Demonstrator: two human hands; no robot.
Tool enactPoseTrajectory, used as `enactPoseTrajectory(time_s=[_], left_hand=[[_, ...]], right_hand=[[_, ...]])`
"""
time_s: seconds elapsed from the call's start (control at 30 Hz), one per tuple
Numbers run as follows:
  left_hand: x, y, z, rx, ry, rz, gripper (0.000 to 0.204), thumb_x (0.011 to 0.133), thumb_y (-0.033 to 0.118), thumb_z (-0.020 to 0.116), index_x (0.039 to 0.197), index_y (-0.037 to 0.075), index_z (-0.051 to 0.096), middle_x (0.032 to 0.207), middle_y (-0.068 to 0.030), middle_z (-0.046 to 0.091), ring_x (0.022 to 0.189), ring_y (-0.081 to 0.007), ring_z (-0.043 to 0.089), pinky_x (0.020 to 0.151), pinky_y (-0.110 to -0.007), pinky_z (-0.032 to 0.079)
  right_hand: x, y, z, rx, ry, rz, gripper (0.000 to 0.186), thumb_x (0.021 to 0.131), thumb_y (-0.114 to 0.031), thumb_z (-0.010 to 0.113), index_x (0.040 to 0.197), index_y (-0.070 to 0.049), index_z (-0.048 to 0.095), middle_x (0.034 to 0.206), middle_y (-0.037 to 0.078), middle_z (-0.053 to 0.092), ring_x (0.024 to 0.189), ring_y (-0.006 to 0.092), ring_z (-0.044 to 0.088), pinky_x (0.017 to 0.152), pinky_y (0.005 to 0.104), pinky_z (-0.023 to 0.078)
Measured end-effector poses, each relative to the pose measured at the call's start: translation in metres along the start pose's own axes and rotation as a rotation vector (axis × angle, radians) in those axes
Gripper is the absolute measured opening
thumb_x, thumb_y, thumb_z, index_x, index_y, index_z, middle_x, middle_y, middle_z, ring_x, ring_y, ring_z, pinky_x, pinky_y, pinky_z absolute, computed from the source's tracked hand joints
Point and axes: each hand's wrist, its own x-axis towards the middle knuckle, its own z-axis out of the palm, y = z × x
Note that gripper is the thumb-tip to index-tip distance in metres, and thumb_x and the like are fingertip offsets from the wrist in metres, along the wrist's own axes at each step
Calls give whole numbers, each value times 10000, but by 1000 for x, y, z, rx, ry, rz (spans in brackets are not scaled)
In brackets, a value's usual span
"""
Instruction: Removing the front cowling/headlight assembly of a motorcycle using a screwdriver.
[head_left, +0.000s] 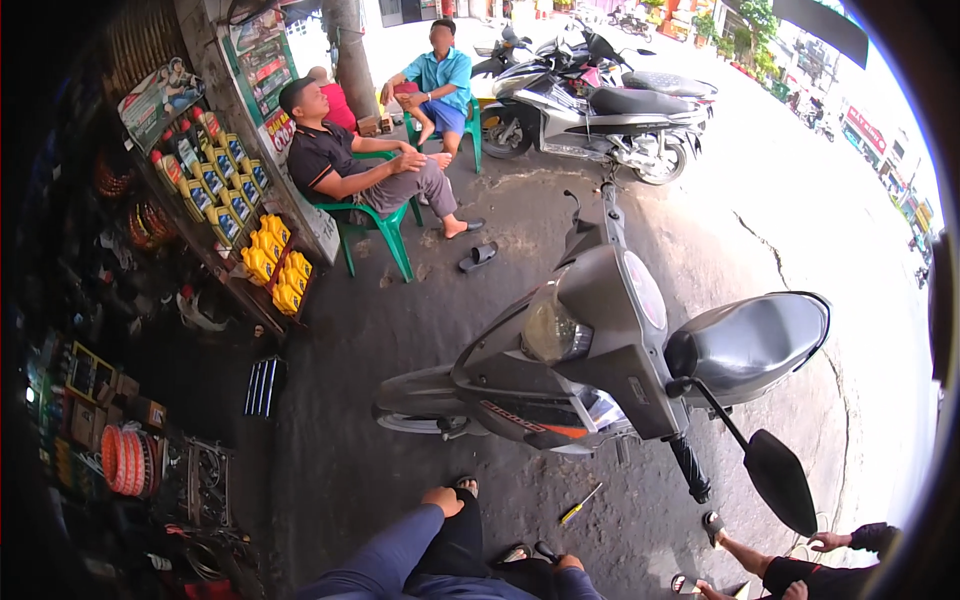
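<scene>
My left hand [444, 500] rests on my dark-trousered left knee, fingers curled over it. My right hand [568, 563] is low at the lower edge, beside a dark shape; its fingers and anything in them are unclear. A yellow-handled screwdriver [580, 505] lies on the ground to the right of my hands. Beyond it stands a grey scooter [590, 310] with an orange stripe, its black seat [745, 345] to the right, mirror [775, 475] toward me and front wheel at the left.
Two seated people [345, 175] [440, 85] and another behind occupy green chairs. Parked scooters [600, 110] stand behind. A shelf of oil bottles [275, 260] and dark clutter [130, 460] line the left. Another person's legs and hand [828, 542] are at lower right. A sandal [478, 258] lies loose.
</scene>
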Motion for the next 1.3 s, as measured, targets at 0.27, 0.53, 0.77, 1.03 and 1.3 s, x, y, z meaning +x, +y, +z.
enactPoseTrajectory(time_s=[0.27,0.53,0.77,1.03,1.3], left_hand=[[-14,18,46,137,-911,161,270,829,266,605,910,24,693,866,-131,703,769,-282,664,716,-393,498],[237,19,175,-932,-470,210,146,911,44,521,1043,-1,563,776,-66,618,662,-168,647,574,-280,541],[431,81,317,-923,-137,131,109,921,106,590,861,18,616,709,-79,657,523,-153,636,432,-284,500],[507,62,344,-238,434,505,637,795,371,733,1209,-64,521,998,-253,672,1001,-408,630,851,-441,506],[262,45,256,-1424,-740,268,346,1005,382,457,1233,123,489,1204,-153,627,872,-223,674,729,-335,554]], right_hand=[[-39,53,-51,309,-557,-140,312,789,-347,739,892,-53,718,752,87,694,691,178,649,648,338,492],[71,103,6,338,541,167,264,747,-260,753,872,-38,683,746,171,660,712,311,663,650,391,496],[178,101,28,70,1289,-235,234,698,-131,756,854,-67,593,921,116,538,789,321,596,666,408,498],[171,67,65,701,1251,-219,238,738,-111,777,920,-44,639,935,106,624,882,271,633,796,338,498],[122,57,101,1710,531,-694,409,847,-128,664,1183,67,532,1307,267,508,1064,378,627,958,462,489]])
